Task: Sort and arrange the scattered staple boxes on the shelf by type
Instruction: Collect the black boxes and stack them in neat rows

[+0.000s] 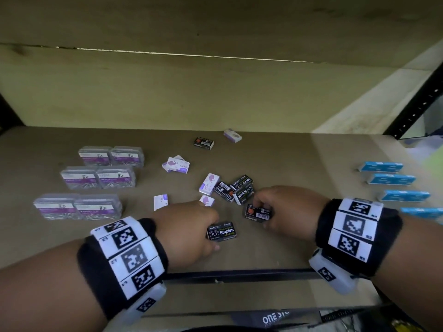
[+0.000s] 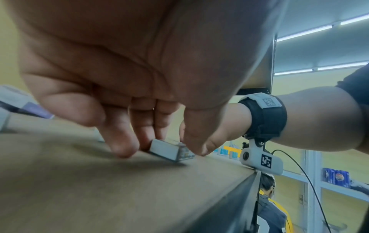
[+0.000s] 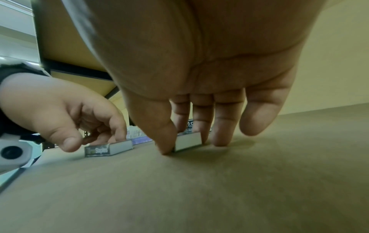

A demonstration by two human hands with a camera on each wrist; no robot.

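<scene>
Small staple boxes lie scattered mid-shelf: black ones (image 1: 242,188) and white-and-purple ones (image 1: 209,184). My left hand (image 1: 213,233) pinches a black "Staples" box (image 1: 223,232) between thumb and fingers near the front edge. In the left wrist view that box (image 2: 165,149) rests on the shelf board under my left hand (image 2: 169,149). My right hand (image 1: 260,213) pinches another black box (image 1: 258,212), barcode side up. The right wrist view shows this second box (image 3: 188,141) flat on the board between thumb and fingers of my right hand (image 3: 185,145).
Clear paper-clip boxes (image 1: 98,178) stand in paired rows at the left. Blue boxes (image 1: 392,179) line the right side. A lone black box (image 1: 203,143) and a purple one (image 1: 232,135) lie farther back. The shelf's front edge (image 1: 239,275) runs just below my hands.
</scene>
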